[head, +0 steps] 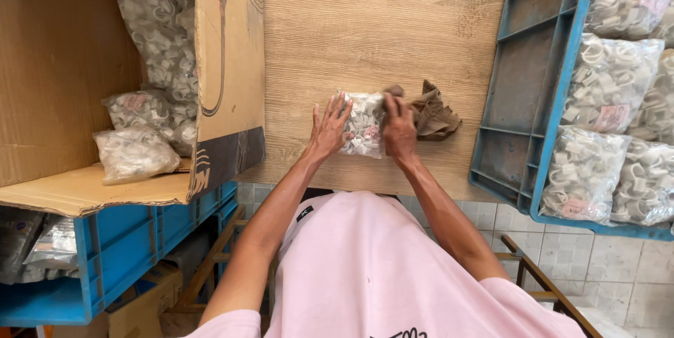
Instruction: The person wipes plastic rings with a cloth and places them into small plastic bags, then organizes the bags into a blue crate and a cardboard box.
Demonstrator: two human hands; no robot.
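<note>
A clear plastic bag of small white plastic clips [365,124] lies on the wooden desk [365,22], near the desk's front edge and about midway along it. Everything else is placed from this bag.

The left hand [328,129] rests on the bag's left side, fingers spread and flat, the fingertips lying over the plastic. The right hand [399,129] lies on the bag's right side, palm down with the fingers held close together; it seems to press the bag rather than pinch it, though the fingertips are partly hidden, so I cannot be sure.

Just right of the bag, touching the right hand's far side, sits a crumpled brown cloth [434,115].

Well to the left of the bag stands an open cardboard box [228,64], its flap hanging toward the desk. Inside it lie several more bags of white clips [137,152], piled loosely. Below the box is a blue plastic crate [116,254].

To the right of the bag, a blue plastic tray [523,78] overlaps the desk's right end. Its near part is bare; its far part holds filled clip bags [607,82], some with pinkish labels.

Below the bag, the person's pink shirt [365,268] fills the foreground, above a tiled floor [625,268].
</note>
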